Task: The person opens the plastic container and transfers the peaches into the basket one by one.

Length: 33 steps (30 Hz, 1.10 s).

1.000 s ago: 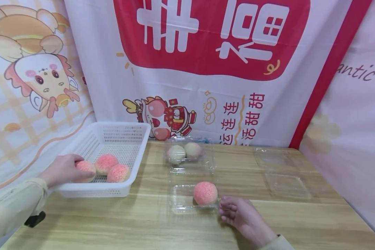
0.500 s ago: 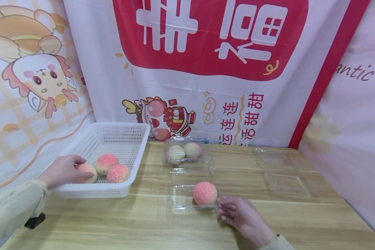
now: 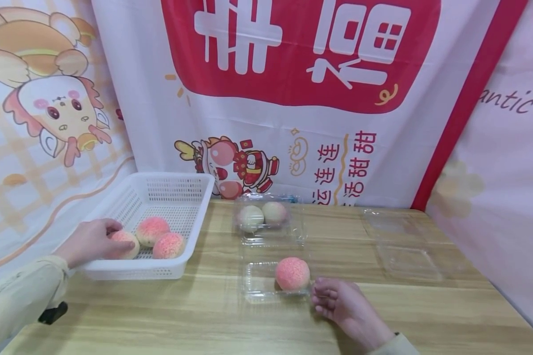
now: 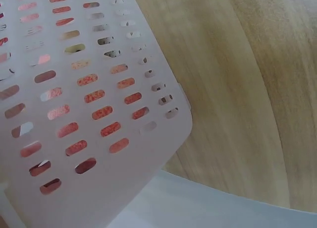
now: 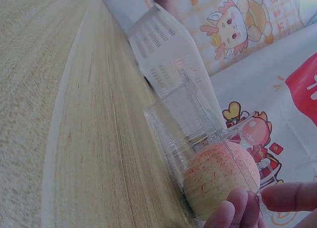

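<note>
In the head view my left hand (image 3: 89,241) reaches over the near left corner of a white slotted basket (image 3: 160,272). Its fingers and thumb grip a pink and cream peach (image 3: 126,245). Two more peaches, one farther back (image 3: 153,230) and one at the right (image 3: 169,245), lie beside it. The left wrist view shows only the basket's outer wall (image 4: 124,163), with pink fruit behind the slots. My right hand (image 3: 344,308) pinches the near right rim of an open clear plastic box (image 3: 257,286). One peach (image 5: 223,173) sits in the box's right half, close to my fingers.
Behind the open box, another clear box (image 3: 273,236) holds two paler peaches (image 3: 263,217). An open clear container (image 3: 408,251) lies at the right on the wooden table (image 3: 195,315). Printed cloths (image 3: 293,118) hang along the back and sides.
The peach in my left hand has turned slightly and shifted a little right, showing more of its cream side. My right hand and the boxes stay where they were.
</note>
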Each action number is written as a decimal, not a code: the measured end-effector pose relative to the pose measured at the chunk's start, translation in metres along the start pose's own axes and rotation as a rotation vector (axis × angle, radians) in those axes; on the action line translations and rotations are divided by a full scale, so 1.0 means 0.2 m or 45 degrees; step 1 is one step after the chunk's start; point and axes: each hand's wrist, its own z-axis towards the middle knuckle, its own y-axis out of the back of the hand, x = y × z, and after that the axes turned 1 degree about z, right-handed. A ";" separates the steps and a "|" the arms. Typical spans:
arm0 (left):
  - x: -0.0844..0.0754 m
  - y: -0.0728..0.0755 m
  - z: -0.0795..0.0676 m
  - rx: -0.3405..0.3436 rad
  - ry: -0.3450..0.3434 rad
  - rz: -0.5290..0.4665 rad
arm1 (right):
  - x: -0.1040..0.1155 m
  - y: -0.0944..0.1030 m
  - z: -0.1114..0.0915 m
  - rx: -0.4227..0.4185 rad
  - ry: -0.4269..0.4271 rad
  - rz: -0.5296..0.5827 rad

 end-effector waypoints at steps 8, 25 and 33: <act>-0.25 0.04 0.01 -0.088 -0.101 0.007 | 0.00 0.01 0.00 0.009 -0.002 0.001; -1.20 -0.22 -0.12 -0.058 -0.479 -0.574 | -0.01 0.02 0.00 0.019 -0.011 0.017; -1.30 -0.50 -0.06 0.215 -0.358 -0.857 | 0.00 0.01 0.01 0.033 -0.020 0.003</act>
